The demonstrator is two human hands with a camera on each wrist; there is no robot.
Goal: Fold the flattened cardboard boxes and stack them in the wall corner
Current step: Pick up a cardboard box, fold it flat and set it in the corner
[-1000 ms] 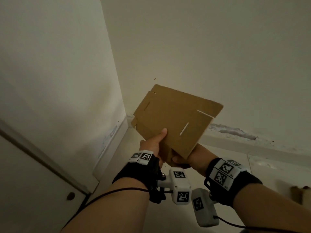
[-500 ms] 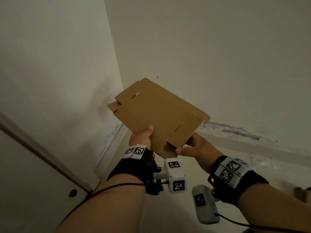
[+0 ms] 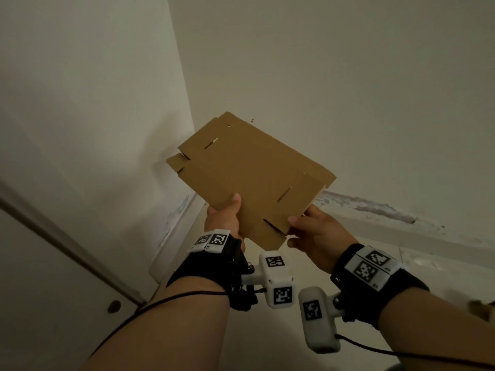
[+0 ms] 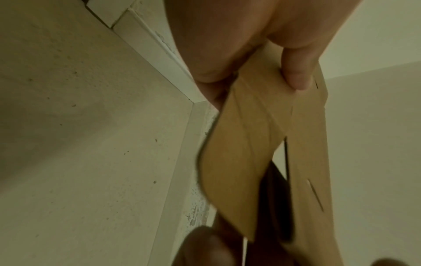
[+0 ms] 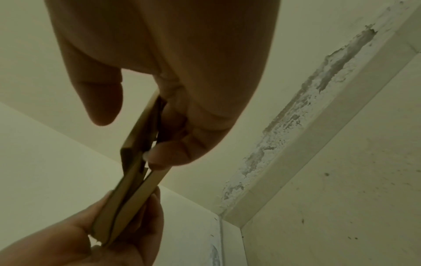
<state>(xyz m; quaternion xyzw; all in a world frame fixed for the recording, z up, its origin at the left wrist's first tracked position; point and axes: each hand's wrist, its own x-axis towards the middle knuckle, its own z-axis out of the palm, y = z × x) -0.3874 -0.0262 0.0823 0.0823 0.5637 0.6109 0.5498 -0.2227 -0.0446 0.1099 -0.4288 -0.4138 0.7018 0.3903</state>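
A flattened brown cardboard box (image 3: 249, 178) with slits and tabs is held in the air in front of the wall corner (image 3: 192, 124), tilted up away from me. My left hand (image 3: 227, 212) grips its near left edge, thumb on top and fingers beneath. My right hand (image 3: 297, 228) pinches the near right corner. In the left wrist view the cardboard (image 4: 246, 144) hangs from my fingers (image 4: 296, 77). In the right wrist view the cardboard (image 5: 134, 181) shows edge-on, its two layers slightly parted, with my right fingers (image 5: 168, 154) curled at one layer.
Two white walls meet ahead, with a white baseboard (image 3: 174, 236) along the floor (image 3: 267, 344). Peeled paint (image 3: 369, 207) marks the right wall low down. A door (image 3: 40, 290) with a small knob (image 3: 113, 306) stands at the left. A brown object (image 3: 482, 309) shows at the right edge.
The cardboard has swung left toward the corner and lies flatter. My right hand has shifted from under the near edge to the right corner; the left hand keeps its grip.
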